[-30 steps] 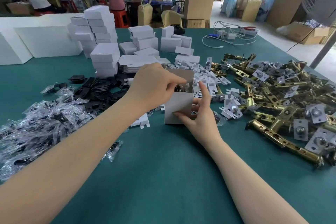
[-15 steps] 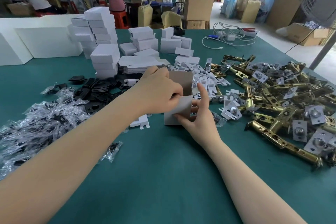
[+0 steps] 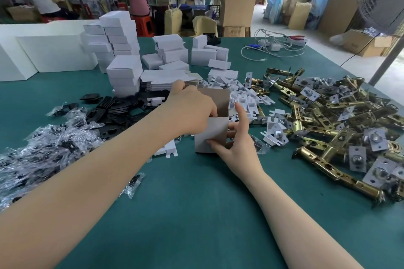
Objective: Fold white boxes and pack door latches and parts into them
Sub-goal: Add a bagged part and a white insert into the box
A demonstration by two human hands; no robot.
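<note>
Since a second ago your left hand (image 3: 192,111) has come down from the box's open mouth, where its fingers reached inside, and now sits curled over the near top edge of the white box (image 3: 211,135), the fingers wrapped round that flap. Your right hand (image 3: 237,140) has kept its place on the right side of the box, thumb pressed on the front face low down, forefinger stretched straight up past the corner, the other fingers curled behind the side wall. The box stands upright on the green bench (image 3: 196,214), its top open and its brown inside showing. Just behind it lies a scatter of small white plates (image 3: 247,98). To your right spreads a heap of brass door latches (image 3: 341,120). To your left lie black plates (image 3: 118,107) and clear bags of parts (image 3: 43,144). Stacks of folded boxes (image 3: 122,50) rise further back.
</note>
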